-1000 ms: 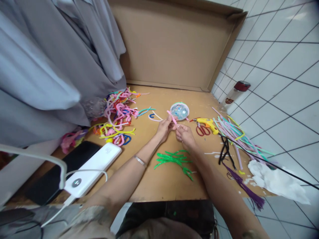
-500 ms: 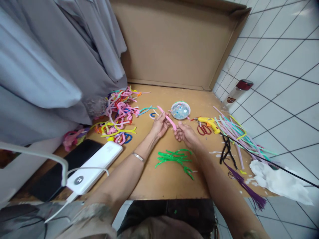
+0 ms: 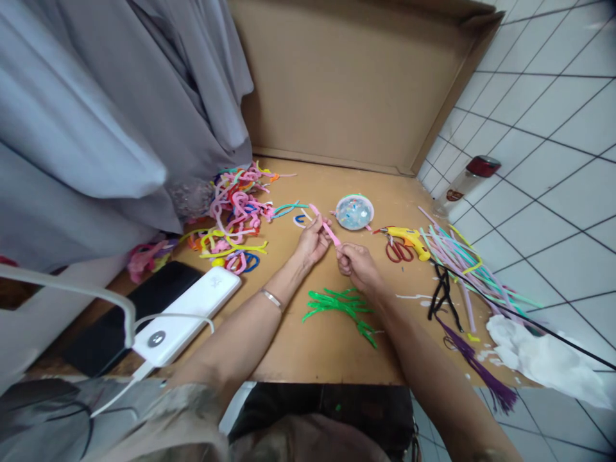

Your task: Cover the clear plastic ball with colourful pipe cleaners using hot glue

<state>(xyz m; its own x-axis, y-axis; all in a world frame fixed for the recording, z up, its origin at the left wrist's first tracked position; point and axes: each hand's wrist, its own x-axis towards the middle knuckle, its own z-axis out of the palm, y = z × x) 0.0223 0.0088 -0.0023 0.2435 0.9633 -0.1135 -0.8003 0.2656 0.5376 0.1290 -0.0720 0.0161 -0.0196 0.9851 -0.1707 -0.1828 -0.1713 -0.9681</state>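
Observation:
A pink pipe cleaner [image 3: 330, 233] stretches between my two hands above the middle of the table. My left hand [image 3: 314, 242] pinches it partway along, and its far end sticks out beyond the fingers. The near end is gripped in my right hand [image 3: 357, 263], which is curled closed around it. Just past the hands sits a round pink-rimmed dish [image 3: 355, 212] with a clear bluish, speckled filling. Several green pipe cleaners [image 3: 339, 305] lie bunched on the table nearer to me, partly under my right wrist.
At left lie a heap of colourful pipe cleaners [image 3: 240, 208], a white power bank [image 3: 187, 317] and a black phone [image 3: 166, 285]. At right are a yellow glue gun [image 3: 409, 239], red-handled scissors [image 3: 399, 251], straight pipe cleaners [image 3: 457, 263], a purple tassel [image 3: 476, 362], white tissue [image 3: 539, 353] and a red-capped bottle [image 3: 464, 186].
My right hand has closed over the pink pipe cleaner's near end, so less of it shows. The view has shifted slightly; the table items lie as before.

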